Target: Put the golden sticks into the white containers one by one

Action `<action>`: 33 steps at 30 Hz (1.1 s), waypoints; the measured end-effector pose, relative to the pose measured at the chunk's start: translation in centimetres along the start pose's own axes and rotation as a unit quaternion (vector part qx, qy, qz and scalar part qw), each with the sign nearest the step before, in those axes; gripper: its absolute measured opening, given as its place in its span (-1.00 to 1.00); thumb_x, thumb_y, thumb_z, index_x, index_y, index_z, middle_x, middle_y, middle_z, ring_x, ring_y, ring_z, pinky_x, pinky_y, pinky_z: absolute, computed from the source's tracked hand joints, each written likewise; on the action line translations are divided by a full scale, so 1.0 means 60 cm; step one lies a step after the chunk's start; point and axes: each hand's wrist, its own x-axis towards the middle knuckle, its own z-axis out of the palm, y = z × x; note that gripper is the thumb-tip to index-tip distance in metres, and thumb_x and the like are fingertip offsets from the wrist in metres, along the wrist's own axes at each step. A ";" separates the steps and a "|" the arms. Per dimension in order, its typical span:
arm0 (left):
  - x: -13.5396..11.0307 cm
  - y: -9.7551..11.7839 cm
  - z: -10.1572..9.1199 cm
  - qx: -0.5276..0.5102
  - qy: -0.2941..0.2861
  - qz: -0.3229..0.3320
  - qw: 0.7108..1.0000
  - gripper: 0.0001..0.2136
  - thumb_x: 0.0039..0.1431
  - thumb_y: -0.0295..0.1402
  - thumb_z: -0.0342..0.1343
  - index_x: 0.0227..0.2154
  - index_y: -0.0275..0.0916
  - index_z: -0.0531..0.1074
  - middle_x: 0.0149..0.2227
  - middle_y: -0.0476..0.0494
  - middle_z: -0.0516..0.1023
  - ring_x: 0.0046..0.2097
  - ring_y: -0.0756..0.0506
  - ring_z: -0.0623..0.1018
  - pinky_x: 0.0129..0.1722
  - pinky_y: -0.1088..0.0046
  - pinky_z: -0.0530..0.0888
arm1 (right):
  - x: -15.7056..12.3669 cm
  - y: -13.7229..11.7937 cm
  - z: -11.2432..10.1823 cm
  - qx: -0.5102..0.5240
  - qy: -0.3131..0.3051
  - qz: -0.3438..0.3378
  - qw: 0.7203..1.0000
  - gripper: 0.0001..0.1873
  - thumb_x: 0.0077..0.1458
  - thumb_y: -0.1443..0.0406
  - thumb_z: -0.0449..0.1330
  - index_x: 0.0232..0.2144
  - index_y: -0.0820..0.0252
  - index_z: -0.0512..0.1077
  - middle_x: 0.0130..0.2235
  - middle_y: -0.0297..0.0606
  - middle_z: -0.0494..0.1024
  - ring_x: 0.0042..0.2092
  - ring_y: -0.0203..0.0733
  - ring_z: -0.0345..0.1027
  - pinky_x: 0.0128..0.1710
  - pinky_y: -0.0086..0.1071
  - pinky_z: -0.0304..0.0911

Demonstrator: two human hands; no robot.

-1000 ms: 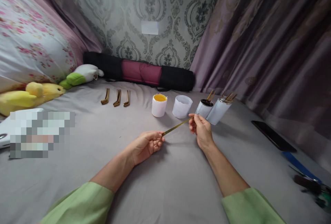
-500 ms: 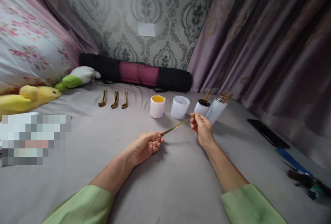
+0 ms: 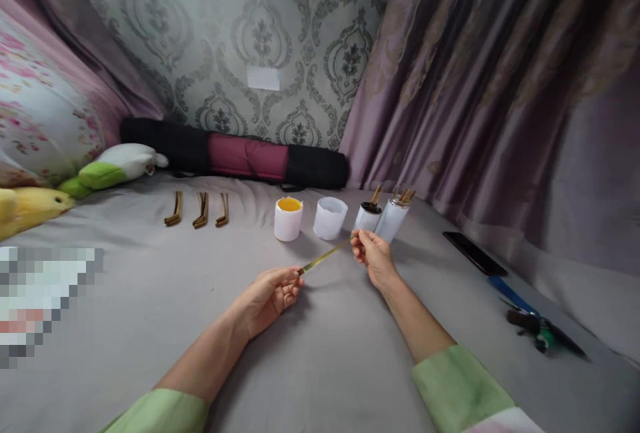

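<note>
A thin golden-brown strip (image 3: pixel 325 256) is stretched between my two hands above the grey bed sheet (image 3: pixel 150 299). My left hand (image 3: pixel 270 293) pinches its near end with fingers closed. My right hand (image 3: pixel 371 254) pinches the far end, just in front of two white cups (image 3: pixel 369 217) with sticks standing in them. Left of those stand an empty white cup (image 3: pixel 330 217) and a white cup with yellow liquid (image 3: pixel 289 218). Both forearms wear light green sleeves.
Three bent golden strips (image 3: pixel 200 209) lie on the sheet at the back left. A black and maroon roll bag (image 3: pixel 235 153) lies along the wall. Plush toys (image 3: pixel 110 166) sit at left. A dark phone (image 3: pixel 475 253), a blue strip and scissors (image 3: pixel 535 326) lie at right by the curtain.
The view has swung to the right and up, so everything sits further left in the picture. Both hands keep the same pinch on the strip.
</note>
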 end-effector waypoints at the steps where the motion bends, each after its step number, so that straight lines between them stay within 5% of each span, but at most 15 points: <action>1: 0.000 0.000 0.000 -0.001 -0.001 0.001 1.000 -0.84 -0.02 -0.53 0.08 -0.31 -0.40 0.35 -0.46 -0.14 0.43 -0.55 0.12 0.40 -0.55 0.66 0.40 | -0.002 -0.002 -0.001 0.001 0.000 -0.001 1.000 -0.66 -0.20 0.08 0.21 -0.45 0.24 0.38 -0.57 -0.39 0.38 -0.64 -0.47 0.14 -0.73 -0.57 -0.04; 14: -0.010 0.008 0.004 -0.042 0.034 -0.010 0.999 -0.85 -0.05 -0.55 0.11 -0.34 -0.41 0.36 -0.50 -0.08 0.41 -0.58 0.13 0.39 -0.59 0.68 0.40 | -0.007 -0.044 -0.020 -0.019 0.043 -0.026 0.999 -0.65 -0.23 0.10 0.23 -0.48 0.28 0.35 -0.59 -0.38 0.38 -0.65 -0.47 0.14 -0.75 -0.59 -0.03; 33: 0.000 0.010 -0.010 -0.115 0.048 -0.004 0.992 -0.90 -0.07 -0.61 0.08 -0.41 -0.45 0.35 -0.50 -0.08 0.34 -0.58 0.13 0.34 -0.67 0.66 0.33 | 0.062 -0.214 -0.123 -0.127 0.192 -0.150 0.962 -0.87 -0.02 0.30 0.10 -0.52 0.28 0.35 -0.62 -0.39 0.39 -0.70 -0.50 0.14 -0.80 -0.62 0.01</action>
